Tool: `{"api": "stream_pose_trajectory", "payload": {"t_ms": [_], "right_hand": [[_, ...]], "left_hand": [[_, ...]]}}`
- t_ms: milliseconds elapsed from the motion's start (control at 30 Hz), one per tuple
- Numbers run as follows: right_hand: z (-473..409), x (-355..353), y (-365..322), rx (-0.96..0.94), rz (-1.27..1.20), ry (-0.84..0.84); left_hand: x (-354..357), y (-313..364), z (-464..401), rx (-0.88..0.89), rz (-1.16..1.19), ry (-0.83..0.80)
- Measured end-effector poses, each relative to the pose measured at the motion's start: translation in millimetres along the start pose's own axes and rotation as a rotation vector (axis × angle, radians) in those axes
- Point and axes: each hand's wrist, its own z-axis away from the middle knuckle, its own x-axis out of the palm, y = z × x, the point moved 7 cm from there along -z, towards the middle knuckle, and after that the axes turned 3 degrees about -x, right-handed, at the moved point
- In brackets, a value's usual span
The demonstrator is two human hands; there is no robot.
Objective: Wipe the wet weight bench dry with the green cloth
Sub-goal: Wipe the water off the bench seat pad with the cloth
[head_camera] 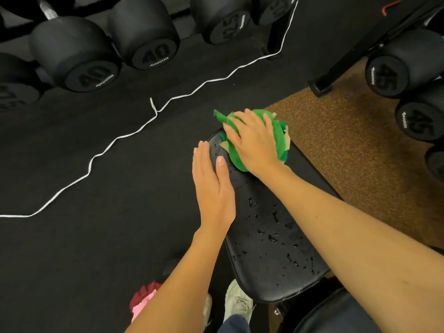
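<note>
Cloth [279,137] bunched at far end of worktop [271,265], under R hand [252,140]; fingers spread flat, pressing it. L hand [212,186] flat on worktop's left edge, fingers straight, together. Drops [272,237] on worktop's near half.

Left hand [212,186] extended forward, palm down, fingers [204,157] straight and held together, thumb alongside. Right hand [252,140] ahead of it, palm down, fingers spread, slightly bent.

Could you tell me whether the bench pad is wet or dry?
Wet: droplets bead on the bench pad, nearer than the green cloth.
</note>
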Motion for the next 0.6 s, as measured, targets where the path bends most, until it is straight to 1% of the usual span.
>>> {"api": "stream_pose_trajectory", "payload": {"t_ms": [67, 133, 233, 267, 300, 367, 433, 533, 600], "right_hand": [[-0.1, 5.1, -17.2, -0.068, -0.034, -0.028], [2.9, 11.0, -34.8, -0.151, -0.072, -0.063], [13.0, 22.9, -58.8, -0.245, -0.204, -0.169], [17.5, 20.9, -65.1, -0.256, -0.298, -0.171], [21.8, 12.9, -69.3, -0.251, -0.400, -0.139], [31.7, -9.2, -66.9, -0.175, -0.559, -0.082], [43.3, -36.4, -52.4, -0.089, -0.591, -0.009], [53.4, -76.1, -9.8, 0.006, -0.475, 0.136], [52.7, -85.5, 26.8, 0.108, -0.395, 0.178]], "left_hand": [[-17.8, -5.4, 1.6, -0.026, 0.046, 0.074], [-36.0, -17.2, 3.8, -0.088, 0.052, 0.157], [-58.9, -36.8, 8.6, -0.200, 0.053, 0.213], [-66.6, -41.8, 9.8, -0.217, 0.040, 0.222], [-73.9, -45.6, 10.2, -0.222, 0.025, 0.228], [-86.5, -50.0, 9.5, -0.207, -0.010, 0.231], [-87.8, -46.6, 8.9, -0.149, -0.070, 0.151], [-64.4, -30.2, 17.0, -0.003, -0.160, -0.120], [-48.6, -25.7, 25.9, 0.007, -0.183, -0.258]]}}
